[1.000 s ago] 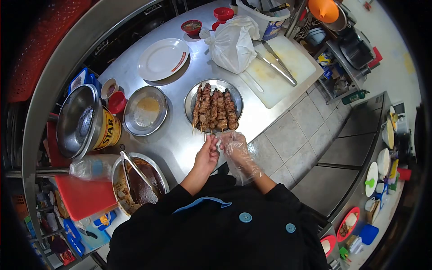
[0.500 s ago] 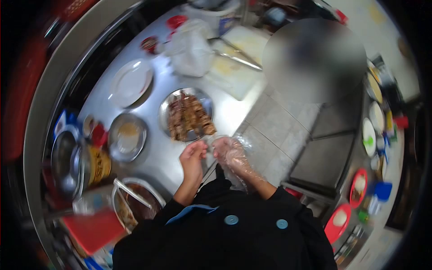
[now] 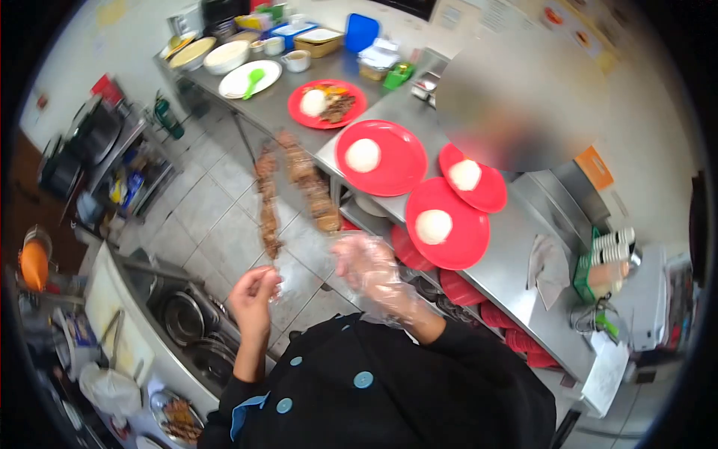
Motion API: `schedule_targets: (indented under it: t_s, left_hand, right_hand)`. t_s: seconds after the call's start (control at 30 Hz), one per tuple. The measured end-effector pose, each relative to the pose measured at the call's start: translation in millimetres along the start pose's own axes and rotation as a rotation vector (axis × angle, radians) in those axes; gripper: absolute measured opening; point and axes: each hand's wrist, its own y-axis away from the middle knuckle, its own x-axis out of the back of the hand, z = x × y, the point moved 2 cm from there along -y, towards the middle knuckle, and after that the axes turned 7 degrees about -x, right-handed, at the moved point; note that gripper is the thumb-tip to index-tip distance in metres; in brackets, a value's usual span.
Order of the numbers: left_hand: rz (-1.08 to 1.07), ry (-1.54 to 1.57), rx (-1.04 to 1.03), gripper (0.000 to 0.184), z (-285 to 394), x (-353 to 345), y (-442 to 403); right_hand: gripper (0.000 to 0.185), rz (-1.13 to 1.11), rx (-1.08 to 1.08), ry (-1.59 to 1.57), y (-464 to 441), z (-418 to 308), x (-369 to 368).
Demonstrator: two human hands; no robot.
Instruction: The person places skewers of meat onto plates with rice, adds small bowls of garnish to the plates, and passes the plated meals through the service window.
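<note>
Far lower left: metal plate [image 3: 155,408] with more skewers [image 3: 179,420] on it, by the cutting board [image 3: 101,299] with tongs [image 3: 114,333]. Bare left hand [image 3: 253,295] pinches the stick end of the left skewer [image 3: 268,206], meat pointing away from the body, over the floor tiles. Gloved right hand [image 3: 370,273] looks curled round the near end of the right skewer [image 3: 310,183]; stick blurred, exact grip can't be told. The two skewers are apart, no contact. Further right: red plate [image 3: 404,159] and lower red plate [image 3: 467,233], each with a rice mound, on the steel counter [image 3: 516,258]. Handling, my judgement: firm pinch low on the stick, tips level so the meat doesn't droop or slide; bare fingers off the meat; sleeves clear; slow turns, since the loose plastic glove could let a stick rotate.
</note>
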Motion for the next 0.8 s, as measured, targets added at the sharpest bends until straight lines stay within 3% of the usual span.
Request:
schedule_targets:
  t_s: [0.1, 0.2, 0.33, 0.4, 0.63, 0.77, 0.8]
  left_hand:
    - [-0.348, 0.114, 0.106, 0.014, -2.9, -113.4, -25.2]
    - [-0.621, 0.217, 0.17, 0.013, -26.3, -230.6, -36.0]
    - [-0.782, 0.199, 0.246, 0.013, -66.2, -353.3, -46.5]
    - [-0.757, 0.157, 0.235, 0.012, -84.6, -398.9, -47.5]
    - [-0.72, -0.289, 0.08, 0.012, -121.3, -452.3, -49.0]
    - [-0.803, -0.424, 0.021, 0.013, -130.9, -458.7, -55.5]
    - [-0.86, -0.468, -0.071, 0.014, -126.1, -460.2, -59.6]
  right_hand:
    - [0.025, 0.295, 0.27, 0.345, 39.3, -84.7, 57.8]
    - [0.021, 0.647, 0.38, 0.496, 71.3, -144.4, 122.2]
    - [0.02, 0.829, 0.442, 0.568, 96.4, -200.0, 192.3]
    - [0.023, 0.913, 0.36, 0.516, 96.7, -215.9, 219.0]
    - [0.022, 0.925, 0.262, 0.202, 59.2, -216.0, 254.0]
    - [0.02, 0.888, 0.285, 0.194, 49.8, -212.8, 251.3]
    - [0.022, 0.929, 0.161, 0.323, 52.0, -215.5, 254.3]
